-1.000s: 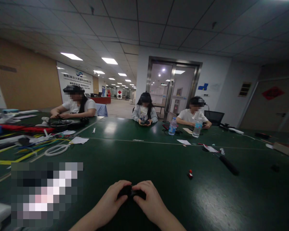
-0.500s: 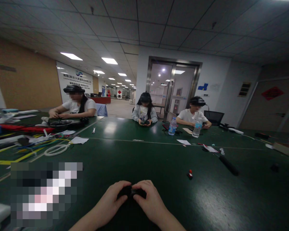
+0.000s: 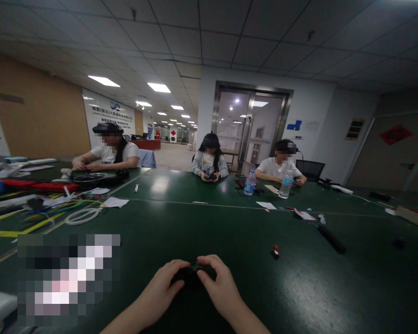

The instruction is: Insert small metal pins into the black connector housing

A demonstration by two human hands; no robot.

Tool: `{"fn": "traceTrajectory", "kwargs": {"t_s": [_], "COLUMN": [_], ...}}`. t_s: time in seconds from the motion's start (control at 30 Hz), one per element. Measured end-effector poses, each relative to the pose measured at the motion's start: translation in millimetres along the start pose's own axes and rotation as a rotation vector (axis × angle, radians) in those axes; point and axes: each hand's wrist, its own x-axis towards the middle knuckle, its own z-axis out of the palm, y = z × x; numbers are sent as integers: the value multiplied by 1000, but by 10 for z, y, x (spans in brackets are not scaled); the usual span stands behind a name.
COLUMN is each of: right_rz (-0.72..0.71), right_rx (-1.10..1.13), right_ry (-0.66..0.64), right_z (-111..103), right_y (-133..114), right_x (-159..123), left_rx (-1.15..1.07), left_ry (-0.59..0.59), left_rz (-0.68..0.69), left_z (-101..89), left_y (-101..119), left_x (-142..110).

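Table [image 3: 251, 236]: green, dark-topped, filling the lower frame; a work surface for everything listed below.

Left hand [image 3: 162, 280]: bottom centre, thumb and fingers curled about the left end of a black piece, probably to steady it.

Right hand [image 3: 219, 278]: opposite, thumb and forefinger pinching the same piece near its other end; facing grips likely give fine control.

White coil [image 3: 77, 223]: left of frame, lying flat, looped presumably for tidiness.

Black handle [image 3: 330, 239]: right of frame, lying aslant, apart from both hands.

Black piece [image 3: 192, 272]: bottom centre, between the hands; fingers hide most of it, table contact uncertain.

Red-and-white bit [image 3: 275, 252]: right of centre, loose, perhaps set aside.
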Motion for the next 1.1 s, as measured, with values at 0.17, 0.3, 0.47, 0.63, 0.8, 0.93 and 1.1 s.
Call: {"fn": "traceTrajectory", "kwargs": {"t_s": [0.17, 0.3, 0.47, 0.63, 0.8, 0.93, 1.1], "right_rz": [11, -5, -8, 12, 18, 34, 40], "right_rx": [23, 63, 110, 129, 155, 182, 208], "right_ry": [27, 59, 79, 89, 146, 186, 232], "right_z": [-8, 3, 6, -14, -20, -23, -41], "right_y": [0, 28, 66, 69, 76, 88, 97], "right_x": [6, 11, 24, 30, 31, 45, 49], "left_rx": [-13, -4, 17, 12, 11, 1, 5], "left_ry": [14, 21, 23, 34, 28, 2, -3], "left_rz": [-9, -25, -52, -63, -68, -65, -48], "left_z": [-5, -2, 0, 9, 4, -29, -38], "left_y": [20, 34, 43, 6, 3, 74, 77], "left_x": [-1, 7, 17, 18, 14, 3, 0]}}
